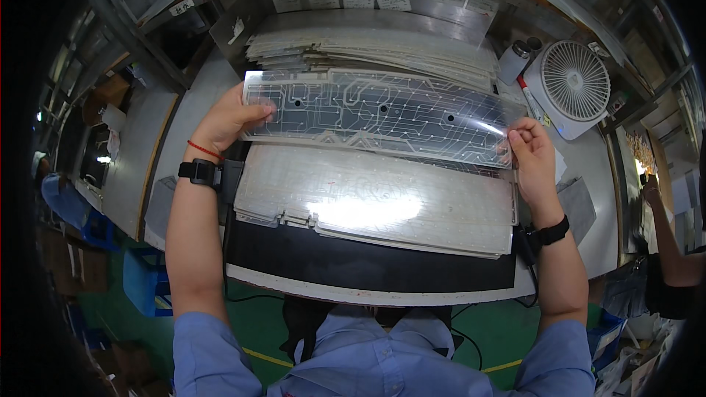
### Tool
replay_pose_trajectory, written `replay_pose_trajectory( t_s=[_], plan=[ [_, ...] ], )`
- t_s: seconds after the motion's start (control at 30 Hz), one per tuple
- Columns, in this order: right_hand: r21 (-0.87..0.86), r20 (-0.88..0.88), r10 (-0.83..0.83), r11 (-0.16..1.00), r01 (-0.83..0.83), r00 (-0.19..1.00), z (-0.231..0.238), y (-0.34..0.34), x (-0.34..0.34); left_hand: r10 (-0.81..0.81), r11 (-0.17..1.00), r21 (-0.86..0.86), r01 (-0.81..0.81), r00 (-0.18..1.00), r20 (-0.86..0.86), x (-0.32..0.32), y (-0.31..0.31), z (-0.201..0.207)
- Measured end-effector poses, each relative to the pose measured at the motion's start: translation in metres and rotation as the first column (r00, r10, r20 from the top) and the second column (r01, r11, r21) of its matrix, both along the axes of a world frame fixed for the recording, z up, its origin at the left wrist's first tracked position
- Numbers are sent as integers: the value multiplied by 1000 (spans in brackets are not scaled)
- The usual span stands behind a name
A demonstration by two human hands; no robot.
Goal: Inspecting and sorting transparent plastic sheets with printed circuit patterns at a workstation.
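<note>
Between my two hands stretches a clear flexible circuit sheet [382, 114], printed with pale traces and a few dark dots. My left hand [234, 116] pinches its left end, thumb on top. At the other end, the fingers of my right hand [531, 148] close on the lower right corner. The sheet is raised and slightly bowed. Below it, on a black mat [353, 263], lies a stack of similar translucent sheets [375, 198] with notched front edges. Behind the held sheet is another pile of sheets [382, 44], its edges uneven.
A white fan [575, 77] stands at the back right, beside a bottle [514, 61]. Paper notes [359, 1] line the back panel. Black cables hang off the table's front edge [368, 298]. Blue stools [145, 279] stand at left; another person's arm [673, 242] shows far right.
</note>
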State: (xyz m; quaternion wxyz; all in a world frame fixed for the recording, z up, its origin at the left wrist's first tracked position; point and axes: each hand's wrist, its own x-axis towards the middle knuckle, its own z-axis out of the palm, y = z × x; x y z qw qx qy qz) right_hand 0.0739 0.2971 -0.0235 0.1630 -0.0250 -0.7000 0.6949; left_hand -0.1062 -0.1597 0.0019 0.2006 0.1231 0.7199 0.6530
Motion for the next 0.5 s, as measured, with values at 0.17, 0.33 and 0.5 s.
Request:
replay_pose_trajectory(
  t_s=[0.17,0.33,0.5],
  plan=[
    [-28,7,21,999,-21,1000,2,-4,0,-5,1000,-18,5,1000,-25,-3,-4,-3],
    [-27,8,26,999,-26,1000,0,-1,0,14,1000,-25,-16,999,-53,-1,0,0],
    [-27,8,26,999,-26,1000,0,0,0,-4,1000,-19,2,996,-94,-7,-4,-7]
  ],
)
